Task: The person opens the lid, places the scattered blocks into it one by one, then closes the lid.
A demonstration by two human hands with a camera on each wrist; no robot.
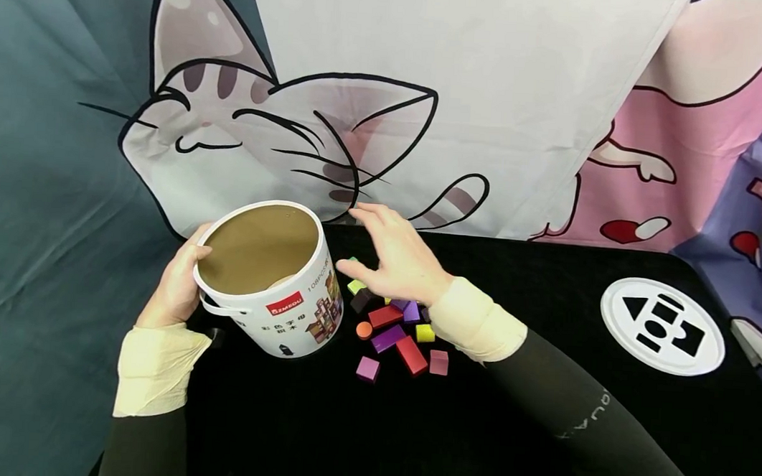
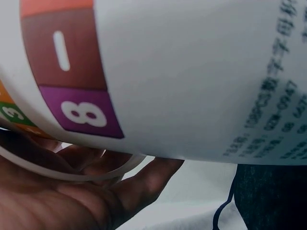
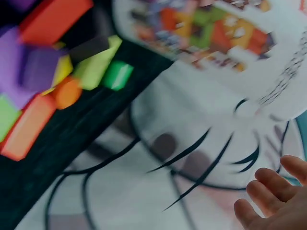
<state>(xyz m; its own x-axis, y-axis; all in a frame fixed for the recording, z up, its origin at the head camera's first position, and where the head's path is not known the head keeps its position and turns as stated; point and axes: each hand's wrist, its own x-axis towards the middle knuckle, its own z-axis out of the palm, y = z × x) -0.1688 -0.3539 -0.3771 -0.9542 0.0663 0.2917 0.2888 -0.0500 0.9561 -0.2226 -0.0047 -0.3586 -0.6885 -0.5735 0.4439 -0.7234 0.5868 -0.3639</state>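
Observation:
A white bucket [image 1: 292, 327] with printed block pictures stands tilted on the left of the black table, its mouth facing me. My left hand [image 1: 174, 292] grips its left side, thumb over the rim. In the left wrist view, the fingers pass behind the bucket's white handle [image 2: 86, 176]. My right hand [image 1: 399, 257] hovers right of the bucket, fingers extended and holding nothing; its fingertips also show in the right wrist view. Below it lies a pile of coloured blocks, among them a red block [image 1: 411, 356], a purple block [image 1: 388, 338] and an orange round block [image 3: 66, 93].
A white round lid [image 1: 678, 365] with shaped black cutouts lies at the table's right side. Cloth printed with a cartoon cat [image 1: 283, 125] hangs behind the table's back edge. A pink block [image 1: 368, 369] lies at the front of the pile.

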